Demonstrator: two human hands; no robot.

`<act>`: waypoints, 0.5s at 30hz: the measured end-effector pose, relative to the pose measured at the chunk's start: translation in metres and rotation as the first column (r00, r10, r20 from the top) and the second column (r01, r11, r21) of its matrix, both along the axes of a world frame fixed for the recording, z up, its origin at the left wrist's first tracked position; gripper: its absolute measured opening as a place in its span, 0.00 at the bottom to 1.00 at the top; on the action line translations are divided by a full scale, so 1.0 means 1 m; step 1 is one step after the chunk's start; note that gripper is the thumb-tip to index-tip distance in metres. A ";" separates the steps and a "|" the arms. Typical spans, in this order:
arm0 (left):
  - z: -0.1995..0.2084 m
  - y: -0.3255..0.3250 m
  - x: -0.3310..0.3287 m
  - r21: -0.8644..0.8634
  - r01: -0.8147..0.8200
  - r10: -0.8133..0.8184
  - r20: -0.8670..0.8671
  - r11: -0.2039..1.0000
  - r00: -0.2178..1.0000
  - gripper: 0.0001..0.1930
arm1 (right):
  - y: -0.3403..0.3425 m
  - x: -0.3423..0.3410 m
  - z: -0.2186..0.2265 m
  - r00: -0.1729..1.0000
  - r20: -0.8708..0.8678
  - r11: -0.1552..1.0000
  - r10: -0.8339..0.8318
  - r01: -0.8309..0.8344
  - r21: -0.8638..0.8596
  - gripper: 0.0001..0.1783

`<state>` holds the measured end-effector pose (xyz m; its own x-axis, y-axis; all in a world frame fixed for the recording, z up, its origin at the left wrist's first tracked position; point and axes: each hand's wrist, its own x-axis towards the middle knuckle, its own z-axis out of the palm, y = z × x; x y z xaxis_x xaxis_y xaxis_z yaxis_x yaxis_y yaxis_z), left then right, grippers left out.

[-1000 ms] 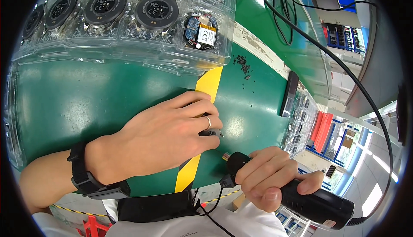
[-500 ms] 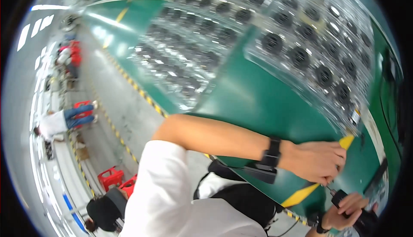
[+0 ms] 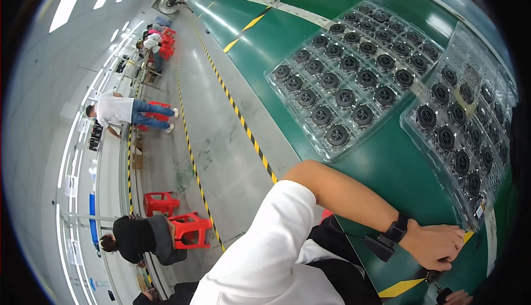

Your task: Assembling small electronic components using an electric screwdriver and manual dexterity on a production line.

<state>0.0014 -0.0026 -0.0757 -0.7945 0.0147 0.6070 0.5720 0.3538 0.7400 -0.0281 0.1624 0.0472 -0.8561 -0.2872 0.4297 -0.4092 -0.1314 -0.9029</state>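
Observation:
My left hand (image 3: pixel 434 247) rests low at the right, at the green tabletop (image 3: pixel 376 175), with its fingers curled down. A small dark piece (image 3: pixel 434 275) shows under the fingertips, too small to name. At the lower edge, my right hand (image 3: pixel 458 298) is largely cut off, its fingers around a black electric screwdriver (image 3: pixel 443 294) whose thin bit points toward the left hand. Beyond the left hand lies a clear plastic tray (image 3: pixel 437 166) holding several round black parts (image 3: pixel 445 137). A second clear tray (image 3: pixel 303 122) of similar parts lies farther left.
Yellow-and-black tape (image 3: pixel 404 289) marks the tabletop near my hands. Left of the table is a grey floor (image 3: pixel 221 155) with striped lines. Red stools (image 3: pixel 191 231) and seated or standing people (image 3: pixel 146 236) line another bench. A black device (image 3: pixel 380 247) hangs at my left wrist.
The view has swung so that the trays, table and both hands appear farther right and lower. My right hand and the screwdriver are now mostly out of the picture. My left hand stays curled.

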 end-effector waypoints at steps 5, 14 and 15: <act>0.015 0.009 -0.008 0.114 0.038 -0.040 0.017 0.993 0.999 0.14 | 0.019 -0.005 0.003 0.999 0.048 1.000 0.011 -0.010 -0.012 0.23; 0.057 -0.031 0.019 -0.209 0.189 -0.118 0.312 0.959 0.943 0.38 | 0.027 -0.005 -0.012 0.992 0.119 0.970 0.045 -0.015 -0.244 0.32; 0.059 -0.029 0.018 -0.233 0.208 -0.126 0.324 0.950 0.938 0.36 | 0.030 -0.004 -0.008 0.988 0.134 0.968 0.078 -0.042 -0.249 0.31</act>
